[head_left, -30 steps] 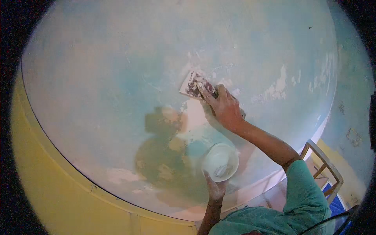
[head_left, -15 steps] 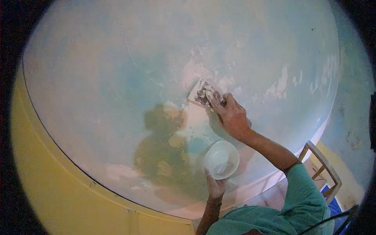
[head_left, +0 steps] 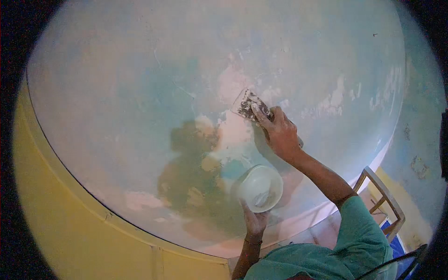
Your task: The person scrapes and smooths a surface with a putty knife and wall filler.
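Observation:
My right hand is closed on the handle of a putty knife. Its broad blade, crusted with dark and white smears, lies at or very near the wall, over a pale filler patch. Lower down, my left hand grips a white plastic bowl from below, and its fingers are mostly hidden behind the bowl. The bowl tilts toward me, with a little white paste inside.
The blue-green wall carries pale patches and cracks, with my shadow on it. Yellow paint borders it at lower left. A wooden chair stands at lower right, beside a blue item.
The putty knife has moved a little to the right and turned slightly, uncovering more of the pale patch. The bowl has shifted slightly left and up.

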{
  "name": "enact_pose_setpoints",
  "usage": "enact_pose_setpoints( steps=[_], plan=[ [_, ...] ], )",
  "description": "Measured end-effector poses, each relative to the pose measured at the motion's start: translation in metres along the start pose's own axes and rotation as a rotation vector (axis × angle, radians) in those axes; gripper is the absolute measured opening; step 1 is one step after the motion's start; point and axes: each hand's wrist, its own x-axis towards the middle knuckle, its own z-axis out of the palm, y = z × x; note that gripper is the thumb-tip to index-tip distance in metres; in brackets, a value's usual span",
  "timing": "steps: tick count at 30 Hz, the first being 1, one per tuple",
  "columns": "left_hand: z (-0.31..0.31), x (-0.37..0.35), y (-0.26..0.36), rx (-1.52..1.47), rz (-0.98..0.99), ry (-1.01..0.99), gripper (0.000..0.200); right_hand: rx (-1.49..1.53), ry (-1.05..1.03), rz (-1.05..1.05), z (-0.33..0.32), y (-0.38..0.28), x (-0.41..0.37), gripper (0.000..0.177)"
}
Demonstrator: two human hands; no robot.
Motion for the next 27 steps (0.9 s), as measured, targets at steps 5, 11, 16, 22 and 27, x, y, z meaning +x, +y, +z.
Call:
enact_pose_setpoints(
  steps=[5, 11, 16, 22, 27],
  plan=[
    [0.004, 0.001, -0.004, 0.038, 0.02, 0.056, 0.069, -0.034, 0.069, -0.025, -0.004, -0.006, 0.014, 0.049],
    [0.002, 0.001, -0.007, 0.033, -0.03, 0.037, 0.069, -0.057, 0.081, 0.009, 0.011, -0.009, 0.024, 0.049],
    [-0.005, -0.001, -0.006, 0.014, -0.029, 0.003, 0.067, -0.011, 0.02, 0.066, 0.01, -0.001, 0.0, 0.047],
    [-0.008, 0.002, -0.006, 0.02, -0.016, 0.026, 0.063, 0.039, 0.056, 0.02, -0.003, -0.008, 0.01, 0.048],
    [-0.005, 0.003, -0.008, 0.0, 0.007, -0.029, 0.065, -0.105, 0.119, 0.049, 0.012, -0.009, 0.032, 0.045]
  ],
)
